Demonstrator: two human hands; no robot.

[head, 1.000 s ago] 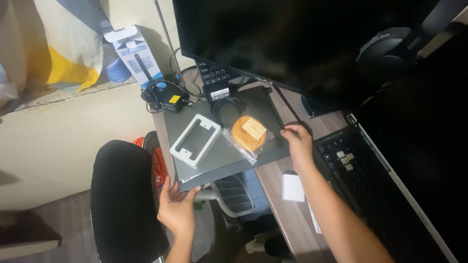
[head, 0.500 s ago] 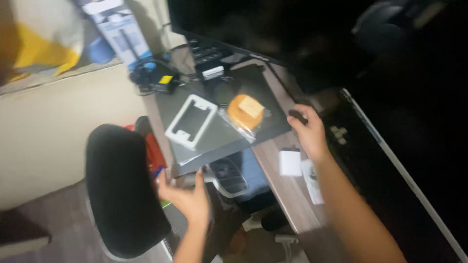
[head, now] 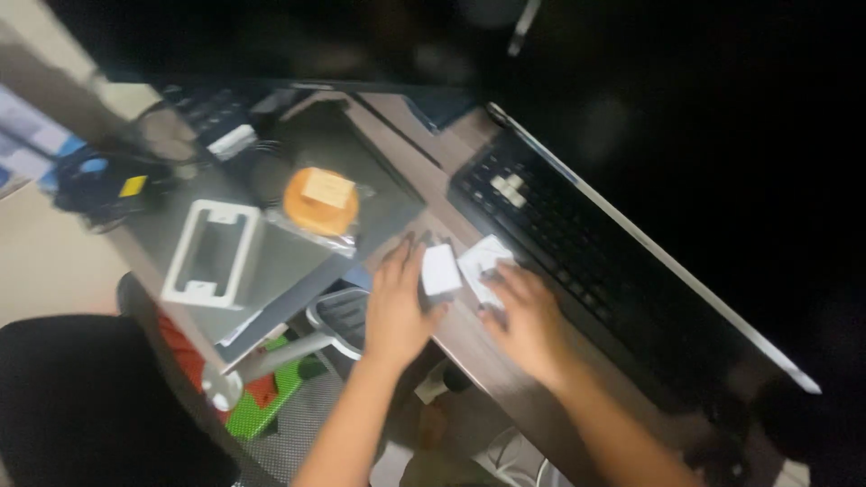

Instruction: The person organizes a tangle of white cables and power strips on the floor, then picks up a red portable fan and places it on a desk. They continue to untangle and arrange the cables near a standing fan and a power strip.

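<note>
Left hand point(head: 394, 307) grips small white block point(head: 441, 270) at desk point(head: 487, 356) edge, fingers closed round it — right hand point(head: 528, 316) just beside, fingertips pressing white paper slip point(head: 483, 261). Black keyboard point(head: 577, 243) lies right of both; orange disc in clear bag point(head: 321, 200) and white frame point(head: 212, 252) rest on grey panel point(head: 289, 261) at left.

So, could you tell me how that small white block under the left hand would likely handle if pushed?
The white block looks boxy and flat-sided, so it would probably slide on the wooden desk rather than roll. It seems small against the left hand, so likely light and rigid.
</note>
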